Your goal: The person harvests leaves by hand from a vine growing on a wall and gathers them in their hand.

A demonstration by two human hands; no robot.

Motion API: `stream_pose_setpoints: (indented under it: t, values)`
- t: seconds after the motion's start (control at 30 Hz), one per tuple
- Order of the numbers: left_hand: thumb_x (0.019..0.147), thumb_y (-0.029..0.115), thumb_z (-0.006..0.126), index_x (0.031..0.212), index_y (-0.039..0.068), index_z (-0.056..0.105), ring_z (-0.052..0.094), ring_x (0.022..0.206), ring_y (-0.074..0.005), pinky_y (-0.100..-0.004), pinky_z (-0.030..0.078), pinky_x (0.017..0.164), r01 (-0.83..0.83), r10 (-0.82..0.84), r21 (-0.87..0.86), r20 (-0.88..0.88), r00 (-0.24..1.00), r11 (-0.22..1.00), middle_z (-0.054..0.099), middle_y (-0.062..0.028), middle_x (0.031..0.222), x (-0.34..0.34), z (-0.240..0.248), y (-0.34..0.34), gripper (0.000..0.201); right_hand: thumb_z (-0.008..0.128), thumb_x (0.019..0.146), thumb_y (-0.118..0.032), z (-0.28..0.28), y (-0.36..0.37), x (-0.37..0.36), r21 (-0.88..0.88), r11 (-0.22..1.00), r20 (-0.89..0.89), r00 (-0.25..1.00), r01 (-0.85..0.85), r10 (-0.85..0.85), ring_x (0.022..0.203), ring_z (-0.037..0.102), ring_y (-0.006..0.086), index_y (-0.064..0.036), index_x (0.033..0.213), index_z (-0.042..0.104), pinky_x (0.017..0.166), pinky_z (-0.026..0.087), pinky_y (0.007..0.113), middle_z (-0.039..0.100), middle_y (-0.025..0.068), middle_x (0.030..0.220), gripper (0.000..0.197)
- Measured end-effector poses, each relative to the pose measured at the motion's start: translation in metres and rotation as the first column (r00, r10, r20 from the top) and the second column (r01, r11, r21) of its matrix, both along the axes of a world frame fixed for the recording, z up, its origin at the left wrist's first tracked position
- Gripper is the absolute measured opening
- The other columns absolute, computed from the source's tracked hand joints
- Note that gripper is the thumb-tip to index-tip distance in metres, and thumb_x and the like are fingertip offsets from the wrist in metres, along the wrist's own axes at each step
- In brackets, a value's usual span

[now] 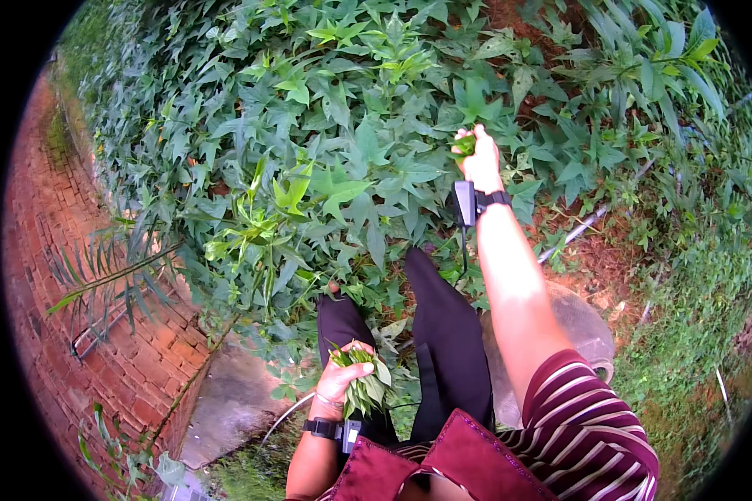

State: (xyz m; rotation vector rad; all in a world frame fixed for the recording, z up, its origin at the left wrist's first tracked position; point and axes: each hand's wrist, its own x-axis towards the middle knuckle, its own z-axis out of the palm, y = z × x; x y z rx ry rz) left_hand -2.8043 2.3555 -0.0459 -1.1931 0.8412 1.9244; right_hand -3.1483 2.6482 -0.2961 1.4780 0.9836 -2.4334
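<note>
A bunch of picked green leaves (pixel 368 391) is gripped in my left hand (pixel 342 377), held low by my left thigh with the thumb across the stems. My right hand (pixel 481 160) reaches forward into the leafy vines (pixel 376 150), its fingers closed on a small green leafy sprig (pixel 464 147). Whether that sprig is still joined to a vine cannot be made out. Broad, pointed leaves surround the right hand. A strapped device (pixel 466 203) sits on my right wrist, and a similar one (pixel 351 436) on my left.
Red brick paving (pixel 100 309) runs along the left, with a palm-like frond (pixel 117 280) over it. A pale slab (pixel 226 405) lies left of my legs. Beside my right leg is a round stone-like block (pixel 576 321). A grey pipe (pixel 578 231) crosses bare soil and grass at right.
</note>
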Motion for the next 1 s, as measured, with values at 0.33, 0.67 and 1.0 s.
stream_pose_setpoints:
  t: [0.33, 0.67, 1.0]
  values:
    - [0.077, -0.003, 0.069, 0.101, 0.003, 0.061, 0.065, 0.08, -0.0154, -0.0279, 0.054, 0.077, -0.014, 0.016, 0.117, -0.015, 1.0, 0.993, 0.065, -0.0035, 0.089, -0.027, 0.022, 0.006, 0.026, 0.044, 0.095, -0.008, 0.067, 0.033, 0.05, 0.078, 0.992, -0.061, 0.993, -0.098, 0.103, 0.056, 0.042, 0.0148, 0.0008, 0.115, 0.056, 0.049, 0.033, 0.031, 0.043, 0.0004, 0.063, 0.025]
    - [0.076, -0.002, 0.07, 0.102, 0.003, 0.061, 0.065, 0.084, -0.0177, -0.0296, 0.053, 0.078, 0.022, -0.007, 0.108, -0.134, 0.991, 0.994, 0.065, -0.0064, 0.093, -0.039, 0.041, 0.001, 0.028, 0.047, 0.092, -0.007, 0.157, 0.036, 0.051, 0.275, 0.898, 0.01, 0.935, -0.344, 0.355, 0.065, 0.048, 0.0128, -0.0081, 0.115, 0.059, 0.055, 0.04, 0.034, 0.05, 0.0005, 0.072, 0.026]
    - [0.076, 0.008, 0.072, 0.102, 0.006, 0.06, 0.064, 0.088, -0.0184, -0.0315, 0.053, 0.081, 0.198, -0.187, -0.011, -0.381, 0.905, 0.98, 0.066, -0.0074, 0.093, -0.047, 0.049, 0.003, 0.029, 0.066, 0.088, -0.015, 0.268, 0.082, 0.063, 0.465, 0.787, -0.084, 0.865, -0.405, 0.495, 0.051, 0.049, 0.0095, -0.0046, 0.092, 0.067, 0.043, 0.037, 0.028, 0.054, -0.0021, 0.063, 0.011]
